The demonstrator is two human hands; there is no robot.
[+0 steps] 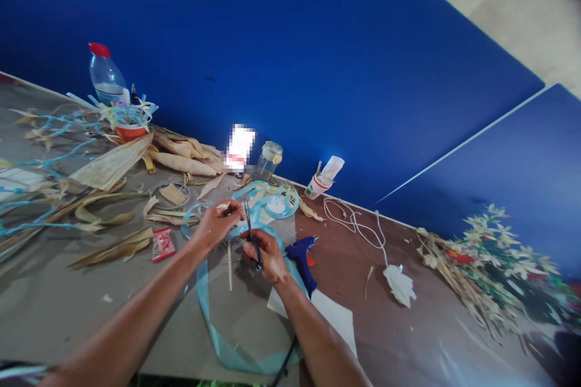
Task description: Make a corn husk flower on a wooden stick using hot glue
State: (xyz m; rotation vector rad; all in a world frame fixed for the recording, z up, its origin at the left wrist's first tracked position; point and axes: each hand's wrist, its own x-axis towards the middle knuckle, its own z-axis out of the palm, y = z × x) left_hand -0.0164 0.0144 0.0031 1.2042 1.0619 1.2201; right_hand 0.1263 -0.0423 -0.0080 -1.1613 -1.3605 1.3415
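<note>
My right hand (269, 254) is closed around a pair of scissors (249, 217), whose narrow blades point up and away from me. Left of the blades, my left hand (218, 225) has thumb and fingers pinched together. Something small and pale shows at its fingertips, too small to name. Light-blue ribbon (204, 302) loops under and around both hands and hangs toward the front edge. Below the left hand lies a thin wooden stick (230, 269). A blue glue gun (303, 260) rests just right of my right hand, partly over a white sheet (338, 317).
Dried corn husks (181, 163) and a red candy packet (162, 245) lie on the left. Along the blue partition (290, 60) stand a bottle (106, 75), a bright phone-like screen (240, 146), a jar (269, 160) and a paper cup (318, 184). White cable (358, 227) and husk flowers (494, 248) are right.
</note>
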